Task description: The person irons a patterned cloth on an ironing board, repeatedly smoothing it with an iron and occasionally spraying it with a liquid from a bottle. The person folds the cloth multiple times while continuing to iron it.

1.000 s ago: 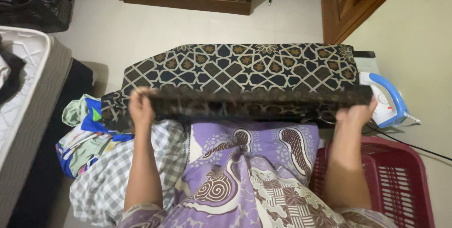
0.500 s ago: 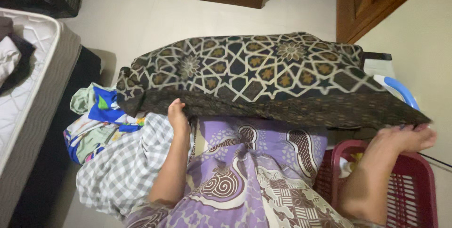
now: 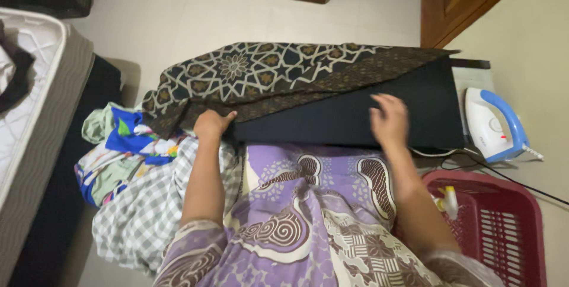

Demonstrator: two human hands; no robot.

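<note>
1. Two hands work a dark patterned cloth (image 3: 261,77) lying across the black ironing board (image 3: 355,118) at frame centre
2. Packages: only a small yellow-and-white bottle (image 3: 447,199) in the red basket (image 3: 510,228), lower right; label unreadable
3. Left hand (image 3: 210,126) pinches the cloth's near edge, fingers closed on it
4. Right hand (image 3: 390,120) hovers blurred over the bare board, fingers loosely spread, holding nothing
5. White-and-blue iron (image 3: 493,124) stands at right

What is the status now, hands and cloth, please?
Left hand grips patterned cloth edge. Right hand flat on dark surface. Iron stands aside.
</note>
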